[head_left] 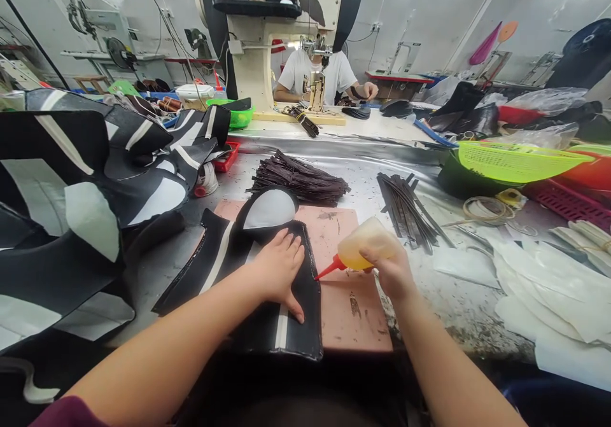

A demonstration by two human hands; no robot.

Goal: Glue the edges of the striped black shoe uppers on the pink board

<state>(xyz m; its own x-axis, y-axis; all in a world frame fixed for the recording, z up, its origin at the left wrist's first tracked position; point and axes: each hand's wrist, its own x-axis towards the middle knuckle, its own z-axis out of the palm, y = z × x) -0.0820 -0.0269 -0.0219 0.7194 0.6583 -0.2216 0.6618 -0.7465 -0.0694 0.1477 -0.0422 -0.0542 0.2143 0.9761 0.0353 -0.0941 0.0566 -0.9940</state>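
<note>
1. Nearest is the maroon sleeve (71,414) with the bare left forearm (191,331), low and to the left of the pink board (356,315), which is flat and has dark stains.
2. Left of the board there is a heap of black pieces (57,134), smooth and curved, with white patches and pale tapes.
3. The black workpiece (308,331) lies over the left part of the board and passes its left edge. It is smooth, with a thin glossy border, two straight pale tapes and a rounded white patch (270,209) at the top.
4. The left hand (279,265) is flat on this workpiece, the fingers extended and the thumb apart; it grasps nothing.
5. Behind the board is a pile of dark strips (300,179), narrow and stiff-looking.
6. Over the right side of the board, the right hand (394,274) has its fingers closed around the squeeze bottle (365,242). The bottle is translucent, tilted, with yellowish liquid; its red pointed nozzle (331,266) is at the workpiece's right edge.
7. Right of the board are thin white sheets (554,287) with curved outlines.
</note>
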